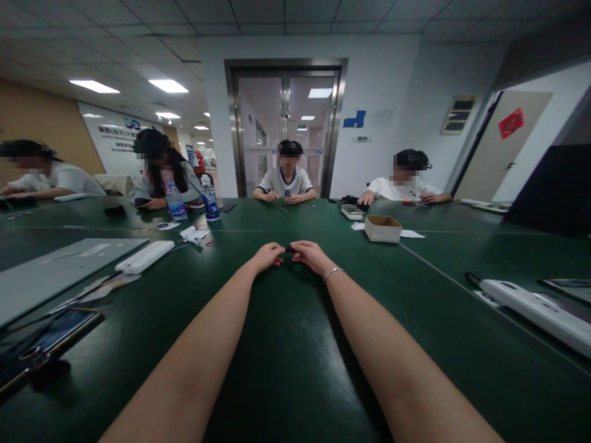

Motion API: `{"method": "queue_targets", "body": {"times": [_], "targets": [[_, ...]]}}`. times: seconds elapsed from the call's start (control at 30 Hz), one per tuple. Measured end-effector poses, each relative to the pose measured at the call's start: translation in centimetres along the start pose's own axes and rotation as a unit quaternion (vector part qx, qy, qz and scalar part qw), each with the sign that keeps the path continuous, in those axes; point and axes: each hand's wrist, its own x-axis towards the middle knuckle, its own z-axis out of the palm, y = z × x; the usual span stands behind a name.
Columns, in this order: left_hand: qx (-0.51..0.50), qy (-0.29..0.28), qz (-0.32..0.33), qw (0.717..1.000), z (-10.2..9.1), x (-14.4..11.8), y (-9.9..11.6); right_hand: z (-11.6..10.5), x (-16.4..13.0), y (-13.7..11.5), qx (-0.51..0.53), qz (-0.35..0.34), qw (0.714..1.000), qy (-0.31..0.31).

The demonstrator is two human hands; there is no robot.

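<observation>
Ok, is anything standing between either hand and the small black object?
Nothing visible. The right hand holds the small black object, with the left hand at its other end. The open box and two bottles stand farther across the green table, out of the way.

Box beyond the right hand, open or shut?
Open: no lid covers the box, and its brown inside shows. Cannot tell whether anything lies at the bottom.

Two bottles (211,203), open box (382,232), phone (69,327)
</observation>
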Motion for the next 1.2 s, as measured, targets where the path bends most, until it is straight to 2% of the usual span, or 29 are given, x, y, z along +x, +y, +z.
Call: {"method": "queue_targets", "body": {"times": [0.47, 0.93, 1.2], "targets": [[-0.012, -0.006, 0.005, 1.0, -0.2, -0.2, 0.0, -0.1, 0.0, 0.0, 0.004, 0.0, 1.0, -0.006], [0.024, -0.008, 0.114, 0.993, -0.6, -0.8, -0.5, 0.0, 0.0, 0.0, -0.017, -0.001, 1.0, -0.01], [0.023, -0.015, 0.127, 0.992, -0.6, -1.0, -0.2, 0.4, 0.7, 0.3, -0.172, -0.034, 0.984, 0.001]]}}
